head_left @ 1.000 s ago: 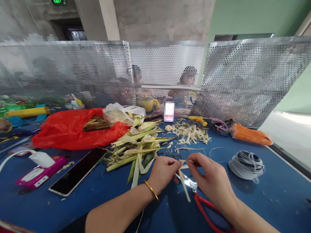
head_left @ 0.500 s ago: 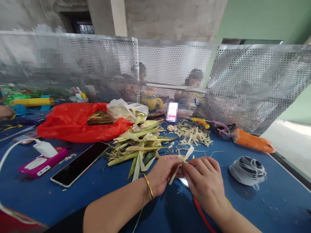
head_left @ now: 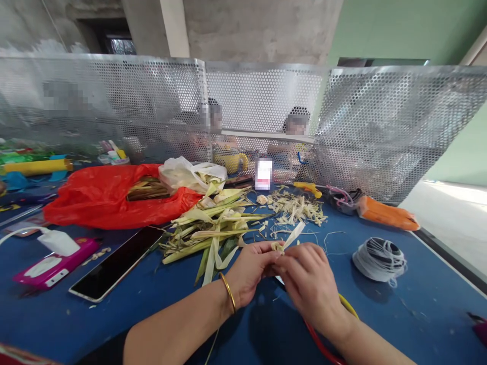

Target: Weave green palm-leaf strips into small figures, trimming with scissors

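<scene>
Near the middle of the blue table, both hands meet on a pale corn husk piece (head_left: 292,236), one strip of it sticking up to the right. My left hand (head_left: 254,268), with a gold bangle at the wrist, is closed on its lower left side. My right hand (head_left: 310,279) pinches it from the right, fingertips pressed close to the left ones. The fingers hide most of the piece. Under the right hand lies a tool with red and yellow handles (head_left: 348,305), largely covered. A heap of green and pale husks (head_left: 213,228) lies just beyond my left hand.
Husk scraps (head_left: 299,207) lie beyond the hands. On the left are a red plastic bag (head_left: 95,195), a dark phone (head_left: 117,263) and a magenta power strip (head_left: 57,263). At right sit a ball of white string (head_left: 379,261) and an orange packet (head_left: 388,213). A perforated metal screen (head_left: 262,96) stands behind; people sit beyond it.
The view has swung slightly right. My right hand has turned in over the husk piece, and the strip that hung below the fingers no longer shows. Both hands keep their hold.
</scene>
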`<action>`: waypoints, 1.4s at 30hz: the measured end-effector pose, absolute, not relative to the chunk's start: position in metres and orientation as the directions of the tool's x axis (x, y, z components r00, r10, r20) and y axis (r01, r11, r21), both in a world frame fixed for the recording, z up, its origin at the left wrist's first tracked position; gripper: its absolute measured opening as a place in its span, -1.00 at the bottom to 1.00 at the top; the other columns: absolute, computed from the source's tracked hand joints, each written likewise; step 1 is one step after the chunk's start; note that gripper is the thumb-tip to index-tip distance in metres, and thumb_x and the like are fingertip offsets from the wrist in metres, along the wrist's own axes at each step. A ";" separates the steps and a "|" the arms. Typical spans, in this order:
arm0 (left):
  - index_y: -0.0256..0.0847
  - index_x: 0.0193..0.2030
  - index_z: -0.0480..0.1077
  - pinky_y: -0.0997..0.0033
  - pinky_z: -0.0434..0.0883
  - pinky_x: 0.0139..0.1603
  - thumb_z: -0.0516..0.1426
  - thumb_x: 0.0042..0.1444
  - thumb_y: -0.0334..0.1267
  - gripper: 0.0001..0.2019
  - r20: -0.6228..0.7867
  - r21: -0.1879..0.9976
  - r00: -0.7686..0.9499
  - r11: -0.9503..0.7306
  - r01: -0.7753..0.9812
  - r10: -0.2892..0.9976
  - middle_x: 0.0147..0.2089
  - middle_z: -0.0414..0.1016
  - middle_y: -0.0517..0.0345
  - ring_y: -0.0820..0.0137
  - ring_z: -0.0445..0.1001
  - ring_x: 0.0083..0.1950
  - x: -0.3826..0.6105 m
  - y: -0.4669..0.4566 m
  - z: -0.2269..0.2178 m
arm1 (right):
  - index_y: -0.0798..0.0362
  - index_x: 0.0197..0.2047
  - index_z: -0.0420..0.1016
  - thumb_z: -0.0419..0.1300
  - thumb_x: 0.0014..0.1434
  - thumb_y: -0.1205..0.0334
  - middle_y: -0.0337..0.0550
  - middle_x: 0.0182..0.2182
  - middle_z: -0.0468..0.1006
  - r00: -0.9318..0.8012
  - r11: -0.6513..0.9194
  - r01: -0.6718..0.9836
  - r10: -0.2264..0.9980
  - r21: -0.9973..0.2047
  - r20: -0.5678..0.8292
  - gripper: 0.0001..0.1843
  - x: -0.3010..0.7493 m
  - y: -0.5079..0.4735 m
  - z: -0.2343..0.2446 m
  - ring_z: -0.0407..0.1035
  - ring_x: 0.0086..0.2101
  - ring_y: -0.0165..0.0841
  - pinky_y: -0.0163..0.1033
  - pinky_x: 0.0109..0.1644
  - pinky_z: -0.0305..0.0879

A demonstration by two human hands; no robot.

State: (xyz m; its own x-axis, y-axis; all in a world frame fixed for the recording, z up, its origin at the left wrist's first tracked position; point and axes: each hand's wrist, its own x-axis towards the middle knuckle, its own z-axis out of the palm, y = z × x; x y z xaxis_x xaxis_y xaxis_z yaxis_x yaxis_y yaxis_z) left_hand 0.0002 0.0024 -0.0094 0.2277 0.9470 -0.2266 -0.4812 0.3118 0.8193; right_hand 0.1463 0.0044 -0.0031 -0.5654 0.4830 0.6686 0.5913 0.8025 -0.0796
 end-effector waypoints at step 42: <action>-0.31 -0.32 0.54 0.51 0.29 -0.44 0.30 -0.14 -0.15 -0.72 -0.308 0.937 0.157 0.328 -0.119 0.938 -0.48 0.52 0.12 0.42 0.49 -0.46 0.001 0.001 -0.007 | 0.01 -0.47 0.32 -0.01 0.28 0.22 -0.27 -0.59 0.47 -0.368 0.479 0.836 0.851 -0.267 0.374 -0.72 0.153 0.021 -0.008 0.34 -0.55 -0.39 -0.32 -0.48 -0.06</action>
State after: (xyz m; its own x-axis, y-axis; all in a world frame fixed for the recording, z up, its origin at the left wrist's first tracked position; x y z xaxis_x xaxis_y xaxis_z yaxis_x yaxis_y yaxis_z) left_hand 0.0009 0.0013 -0.0065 0.1568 0.9384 -0.3080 -0.1194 0.3275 0.9373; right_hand 0.1532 0.0213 -0.0077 -0.3680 0.8511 0.3743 0.8361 0.4790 -0.2672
